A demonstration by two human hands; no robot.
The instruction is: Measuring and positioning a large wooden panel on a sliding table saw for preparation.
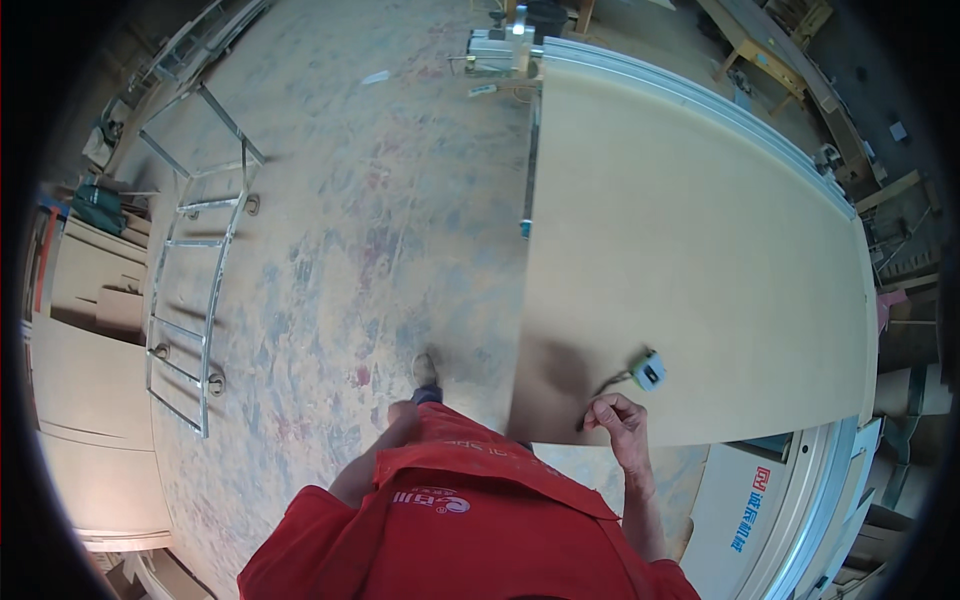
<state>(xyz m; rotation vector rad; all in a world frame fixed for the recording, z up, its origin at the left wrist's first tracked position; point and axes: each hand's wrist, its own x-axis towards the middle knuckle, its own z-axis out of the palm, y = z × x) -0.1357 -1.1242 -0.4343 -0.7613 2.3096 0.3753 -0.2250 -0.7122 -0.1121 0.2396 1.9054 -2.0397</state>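
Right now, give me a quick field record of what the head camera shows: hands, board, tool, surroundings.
right hand: fingers curled at the near edge of the board, pinching what looks like a tape blade
left hand: hidden behind the red shirt
board: large pale sheet lying flat on the saw table
tape measure: small case lying on the board, just beyond the right hand
floor: dusty, with a metal frame lying at left

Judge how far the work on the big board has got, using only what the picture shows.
Done: the large tan board lies flat on the saw table.
In hand: the right hand rests at its near edge, a tape measure lying just beyond.
Left: no cut shows yet. The left hand is hidden.
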